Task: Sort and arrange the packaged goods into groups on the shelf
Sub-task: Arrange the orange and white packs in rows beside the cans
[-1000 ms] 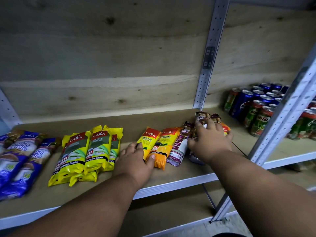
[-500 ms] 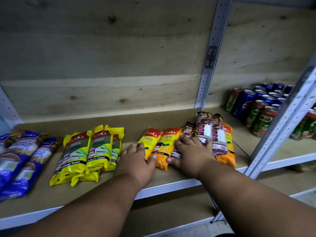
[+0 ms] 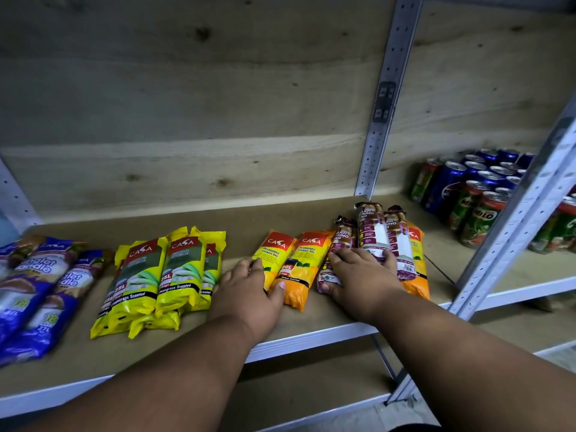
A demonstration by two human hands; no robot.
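Packaged goods lie flat in colour groups on the shelf (image 3: 311,339). Left hand (image 3: 249,293) rests, fingers relaxed, against the orange packs (image 3: 299,263); right hand (image 3: 363,275) lies spread on the maroon packs (image 3: 372,232). Yellow-green packs (image 3: 162,275) lie beside the left hand.

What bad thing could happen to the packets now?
The orange packets lie close to the shelf edge, under the left hand; a pull could slide one off. One orange packet sits under the purple packets that the right hand presses, so it may end up in the wrong group. Pushing right could knock the cans.
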